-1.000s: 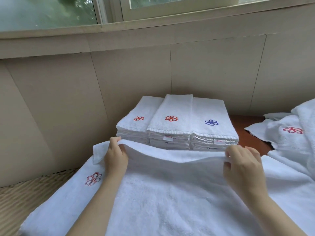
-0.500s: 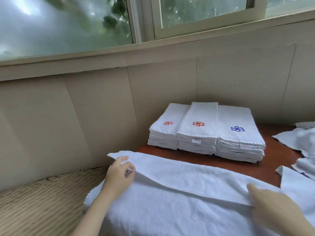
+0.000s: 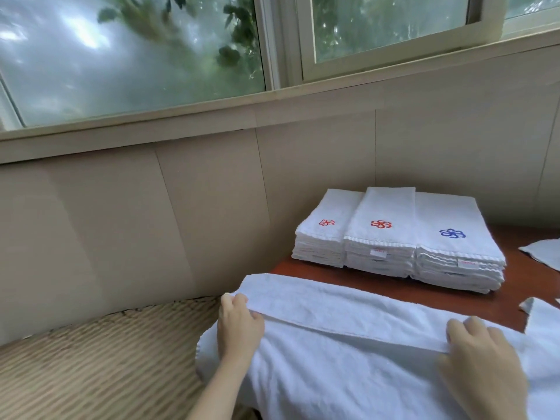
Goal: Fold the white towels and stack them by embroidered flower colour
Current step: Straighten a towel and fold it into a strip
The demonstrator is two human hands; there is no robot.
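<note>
A large white towel [image 3: 348, 368] lies across the near part of the brown table [image 3: 521, 286], with its far edge folded back toward me as a long flap. My left hand [image 3: 239, 325] grips the flap's left end. My right hand [image 3: 481, 356] grips the flap's near edge further right. Behind it stand three stacks of folded white towels side by side: two with red flowers, the left stack [image 3: 324, 234] and the middle stack [image 3: 380, 237], and one with a blue flower [image 3: 454, 247]. The held towel's own flower is hidden.
A ribbed woven beige seat [image 3: 100, 365] lies to the left, below the table. Beige wall panels [image 3: 212, 201] and a window [image 3: 136, 50] stand behind. Loose white towel pieces [image 3: 542, 256] lie at the table's right edge.
The towel's far edge has been pulled toward me and laid over as a fold, covering its flower. Both hands came nearer along with it. The view has turned left and upward.
</note>
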